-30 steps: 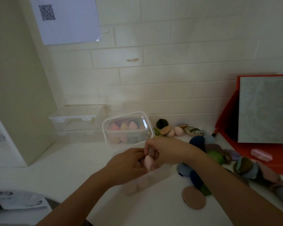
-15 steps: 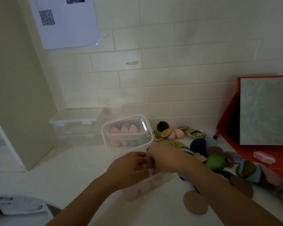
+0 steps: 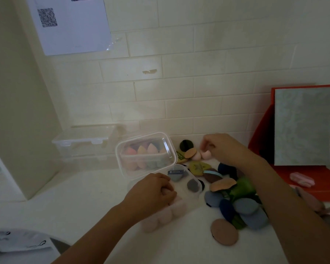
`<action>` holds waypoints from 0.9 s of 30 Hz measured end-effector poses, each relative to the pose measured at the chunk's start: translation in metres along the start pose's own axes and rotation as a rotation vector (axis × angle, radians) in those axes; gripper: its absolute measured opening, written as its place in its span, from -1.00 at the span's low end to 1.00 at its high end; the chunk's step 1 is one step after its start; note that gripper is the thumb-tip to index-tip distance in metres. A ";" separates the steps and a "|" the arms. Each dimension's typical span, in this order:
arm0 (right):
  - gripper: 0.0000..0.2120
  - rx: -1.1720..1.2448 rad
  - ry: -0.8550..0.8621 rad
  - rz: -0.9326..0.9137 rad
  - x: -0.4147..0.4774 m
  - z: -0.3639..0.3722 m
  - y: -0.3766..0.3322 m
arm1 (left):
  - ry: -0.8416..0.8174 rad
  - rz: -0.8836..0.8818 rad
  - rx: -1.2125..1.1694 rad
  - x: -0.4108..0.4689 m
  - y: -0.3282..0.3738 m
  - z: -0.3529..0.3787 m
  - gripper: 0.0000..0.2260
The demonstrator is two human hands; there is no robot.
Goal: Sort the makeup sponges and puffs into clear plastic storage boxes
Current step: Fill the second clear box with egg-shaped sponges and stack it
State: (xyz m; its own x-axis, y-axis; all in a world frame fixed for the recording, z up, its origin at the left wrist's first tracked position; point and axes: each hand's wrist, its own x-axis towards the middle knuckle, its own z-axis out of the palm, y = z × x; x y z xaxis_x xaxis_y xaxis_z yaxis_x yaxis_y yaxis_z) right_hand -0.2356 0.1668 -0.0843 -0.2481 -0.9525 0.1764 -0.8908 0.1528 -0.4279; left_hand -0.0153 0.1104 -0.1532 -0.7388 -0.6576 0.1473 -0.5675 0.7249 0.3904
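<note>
My right hand (image 3: 224, 147) is at the back of the counter (image 3: 84, 197), close to the tiled wall (image 3: 198, 92). Its fingers are bent downward and the tips pinch a pale pink sponge (image 3: 206, 155), which rests on the counter just beside a tan puff (image 3: 190, 153). My left hand (image 3: 152, 189) lies on the open clear box (image 3: 191, 195) in front of me. Its fingers are curled together over the row of pink sponges (image 3: 166, 214) inside and touch the top of them, but I cannot tell if they really grip one or only press. Behind this box stands a closed clear box (image 3: 147, 155), tilted, with egg-shaped sponges in it. The pile of puffs (image 3: 242, 204), blue, green, grey and tan, is on the counter between my two arms and under my right forearm. Two empty clear boxes (image 3: 82, 141) are stacked at the wall, well apart from both hands
</note>
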 end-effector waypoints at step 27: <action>-0.72 0.126 -0.234 -0.274 -0.015 0.015 -0.036 | -0.013 0.106 0.031 -0.004 0.003 -0.003 -0.92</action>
State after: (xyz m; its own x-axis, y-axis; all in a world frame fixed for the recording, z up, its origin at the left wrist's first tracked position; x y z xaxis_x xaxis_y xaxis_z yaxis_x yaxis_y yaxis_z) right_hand -0.1938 0.1713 -0.0844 0.0996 -0.9901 0.0989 -0.8545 -0.1360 -0.5013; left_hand -0.0129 0.1145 -0.1502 -0.7996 -0.5747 0.1743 -0.4970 0.7962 0.3451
